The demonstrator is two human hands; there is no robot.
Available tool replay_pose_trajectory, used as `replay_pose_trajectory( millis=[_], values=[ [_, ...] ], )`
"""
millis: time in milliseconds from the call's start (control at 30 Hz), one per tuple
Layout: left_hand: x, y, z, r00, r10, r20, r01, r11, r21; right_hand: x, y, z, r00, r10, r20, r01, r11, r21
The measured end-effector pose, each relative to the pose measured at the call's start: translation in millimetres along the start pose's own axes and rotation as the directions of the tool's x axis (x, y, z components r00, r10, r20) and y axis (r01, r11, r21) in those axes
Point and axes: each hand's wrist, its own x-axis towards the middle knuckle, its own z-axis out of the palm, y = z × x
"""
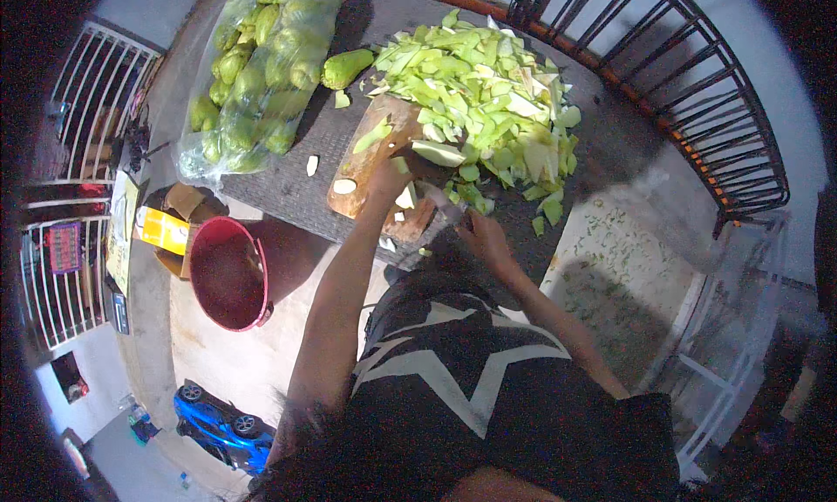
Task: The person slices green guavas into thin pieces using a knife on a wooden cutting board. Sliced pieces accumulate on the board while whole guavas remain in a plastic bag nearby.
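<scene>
On a wooden cutting board (351,168), my left hand (389,178) grips a pale green chayote piece (407,196), partly hidden by the fingers. My right hand (485,240) is closed around the handle of a knife (439,200). Its blade points left toward the chayote piece. A thick chayote wedge (438,153) lies just beyond the blade. Beside my left hand, a pale round slice (344,186) and a green strip (373,134) rest on the board. Sliced chayote (484,90) forms a large heap behind and to the right of the board.
A clear plastic bag (261,90) full of chayotes lies at the table's left, with one whole chayote (346,69) beside it. A red bucket (229,273) stands below the table (297,194). Near it is a cardboard box (189,201). A black metal railing (693,103) is at right.
</scene>
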Motion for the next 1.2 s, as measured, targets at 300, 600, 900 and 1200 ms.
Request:
replay_pose_trajectory(
  millis=[300, 600, 900, 1200],
  values=[
    [-79.3, 44.4, -54.9, 0.842, -0.522, -0.134, 0.389, 0.761, -0.519, 12.9, -30.2, 24.7, 0.997, -0.066, -0.034, 0.067, 0.997, 0.027],
    [-124.8, 86.5, -48.5, 0.94, -0.267, -0.215, 0.205, 0.941, -0.27, 14.0, -45.3, 33.9, 0.971, -0.203, -0.128, 0.217, 0.971, 0.104],
    [-136.1, 80.0, -29.2, 0.929, -0.247, -0.277, 0.168, 0.945, -0.28, -11.2, -58.6, 38.1, 0.891, -0.402, -0.211, 0.407, 0.913, -0.02],
    [-117.1, 32.1, 4.3, 0.917, -0.297, -0.265, 0.167, 0.891, -0.423, -1.2, -55.5, 41.2, 0.959, -0.269, -0.091, 0.266, 0.963, -0.044]
  ],
)
